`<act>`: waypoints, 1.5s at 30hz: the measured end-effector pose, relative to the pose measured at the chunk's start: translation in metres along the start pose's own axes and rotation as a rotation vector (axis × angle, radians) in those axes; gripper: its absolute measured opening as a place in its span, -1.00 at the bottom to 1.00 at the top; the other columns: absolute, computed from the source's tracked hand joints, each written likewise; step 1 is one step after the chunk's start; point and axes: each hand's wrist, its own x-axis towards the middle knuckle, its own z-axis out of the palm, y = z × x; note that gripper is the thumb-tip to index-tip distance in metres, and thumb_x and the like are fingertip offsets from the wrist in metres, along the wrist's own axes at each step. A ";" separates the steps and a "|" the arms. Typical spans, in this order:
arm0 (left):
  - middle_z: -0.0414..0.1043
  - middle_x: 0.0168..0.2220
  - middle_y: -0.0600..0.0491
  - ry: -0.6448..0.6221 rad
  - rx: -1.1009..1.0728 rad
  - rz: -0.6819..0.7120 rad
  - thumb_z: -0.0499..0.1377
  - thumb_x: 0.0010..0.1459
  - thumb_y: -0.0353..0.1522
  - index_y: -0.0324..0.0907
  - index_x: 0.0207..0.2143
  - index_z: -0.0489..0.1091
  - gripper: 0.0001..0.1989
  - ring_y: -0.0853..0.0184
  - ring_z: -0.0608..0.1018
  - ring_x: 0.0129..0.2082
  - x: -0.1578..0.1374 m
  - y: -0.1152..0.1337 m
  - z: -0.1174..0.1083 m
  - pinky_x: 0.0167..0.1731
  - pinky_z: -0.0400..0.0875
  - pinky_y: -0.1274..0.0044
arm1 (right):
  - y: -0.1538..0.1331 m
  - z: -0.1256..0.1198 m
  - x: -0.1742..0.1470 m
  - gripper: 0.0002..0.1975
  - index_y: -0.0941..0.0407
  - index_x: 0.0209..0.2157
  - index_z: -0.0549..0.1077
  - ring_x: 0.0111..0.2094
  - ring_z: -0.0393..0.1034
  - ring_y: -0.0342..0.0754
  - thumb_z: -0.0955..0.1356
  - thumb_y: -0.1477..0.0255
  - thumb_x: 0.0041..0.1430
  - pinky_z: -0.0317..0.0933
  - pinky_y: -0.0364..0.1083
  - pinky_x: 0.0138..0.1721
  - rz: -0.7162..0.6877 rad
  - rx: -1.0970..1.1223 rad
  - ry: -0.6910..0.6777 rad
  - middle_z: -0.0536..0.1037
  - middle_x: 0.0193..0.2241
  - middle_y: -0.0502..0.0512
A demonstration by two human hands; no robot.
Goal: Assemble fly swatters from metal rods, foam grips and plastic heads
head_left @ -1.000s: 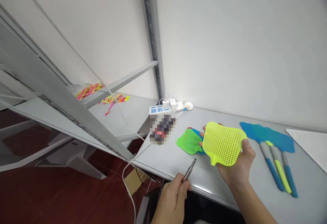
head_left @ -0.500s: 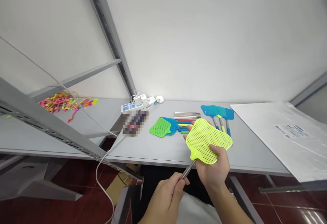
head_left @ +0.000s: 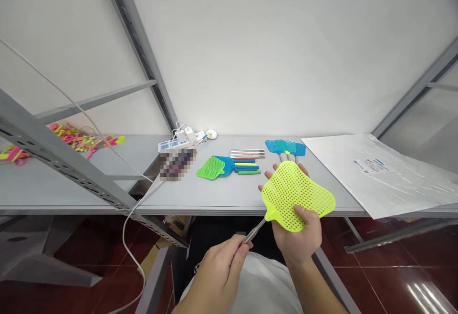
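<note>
My right hand (head_left: 302, 235) holds a yellow perforated fly swatter head (head_left: 295, 194), thumb on its front face and fingers behind it. A metal rod (head_left: 255, 230) runs from the head's neck down to my left hand (head_left: 226, 261), which is wrapped round its lower part. Beyond them on the table lie a green swatter head (head_left: 211, 168) on blue ones (head_left: 226, 166), several coloured handles (head_left: 248, 172) and a row of metal rods (head_left: 247, 153). Several swatters with blue heads (head_left: 285, 147) lie behind my right hand, which partly hides their handles.
A large white packet (head_left: 372, 171) with a label covers the table's right side. At the back left stands a power strip (head_left: 181, 140) with plugs and a white cable (head_left: 125, 237) trailing off the edge. Pink and yellow pieces (head_left: 84, 140) lie beyond the grey metal frame (head_left: 71, 161).
My view has shifted, so the table things appear further left. The rod between the swatter head and my left hand shows a longer stretch. Both hands keep their hold.
</note>
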 end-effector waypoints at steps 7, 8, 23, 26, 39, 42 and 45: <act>0.44 -0.39 0.09 -0.041 0.031 -0.050 -0.13 0.40 -0.14 -0.10 -0.21 0.43 -0.61 0.32 0.43 -0.40 -0.003 0.002 -0.004 -0.34 0.21 0.53 | -0.008 -0.005 0.002 -0.41 0.03 0.28 0.19 0.15 0.34 0.30 0.10 0.28 0.23 0.30 0.34 0.05 0.116 0.484 0.003 0.54 -0.03 0.26; 0.42 -0.41 0.10 -0.042 0.024 -0.056 -0.13 0.40 -0.14 -0.10 -0.22 0.43 -0.59 0.33 0.40 -0.42 -0.003 0.002 -0.005 -0.35 0.20 0.53 | -0.010 -0.005 0.003 -0.43 0.02 0.27 0.21 0.13 0.36 0.29 0.14 0.28 0.24 0.32 0.34 0.04 0.137 0.555 0.005 0.54 -0.02 0.25; 0.10 -0.55 0.18 -0.047 -0.334 -0.100 -0.05 0.37 -0.09 -0.20 -0.27 0.42 -0.57 0.43 0.17 -0.55 -0.010 -0.007 -0.017 -0.52 0.05 0.56 | -0.020 0.010 -0.006 -0.63 0.03 0.10 0.41 -0.06 0.54 0.17 0.27 0.20 0.35 0.31 0.28 0.08 0.279 0.794 -0.249 0.58 -0.03 0.20; -0.03 -0.63 0.26 -0.205 -0.685 -0.136 -0.01 0.34 -0.05 -0.21 -0.34 0.34 -0.58 0.49 -0.02 -0.66 -0.010 -0.013 -0.016 -0.63 -0.11 0.59 | -0.022 0.013 -0.008 -0.66 0.05 0.07 0.45 -0.02 0.51 0.17 0.27 0.24 0.36 0.27 0.28 0.12 0.282 0.812 -0.290 0.58 -0.03 0.19; 0.29 -0.51 0.13 0.127 0.276 -0.047 -0.14 0.40 -0.25 -0.12 -0.39 0.20 -0.70 0.36 0.34 -0.53 -0.011 0.007 -0.021 -0.50 0.04 0.52 | -0.011 0.020 -0.013 -0.64 -0.01 0.10 0.44 0.11 0.41 0.16 0.25 0.21 0.36 0.19 0.27 0.20 0.276 0.802 -0.259 0.50 0.10 0.16; 0.39 -0.48 0.10 0.133 0.560 -0.009 -0.17 0.41 -0.29 -0.10 -0.34 0.21 -0.72 0.30 0.43 -0.54 0.005 0.014 -0.021 -0.52 0.00 0.49 | -0.002 0.013 -0.005 -0.63 -0.04 0.12 0.43 0.12 0.40 0.15 0.26 0.21 0.36 0.23 0.23 0.17 0.266 0.773 -0.174 0.48 0.13 0.14; 0.46 -0.45 0.05 0.062 0.752 0.081 -0.15 0.41 -0.27 -0.10 -0.32 0.26 -0.72 0.22 0.50 -0.51 0.036 0.027 -0.029 -0.53 -0.05 0.47 | 0.014 0.001 0.010 -0.63 0.00 0.08 0.46 0.04 0.46 0.15 0.31 0.19 0.31 0.32 0.17 0.07 0.255 0.646 -0.046 0.52 0.07 0.17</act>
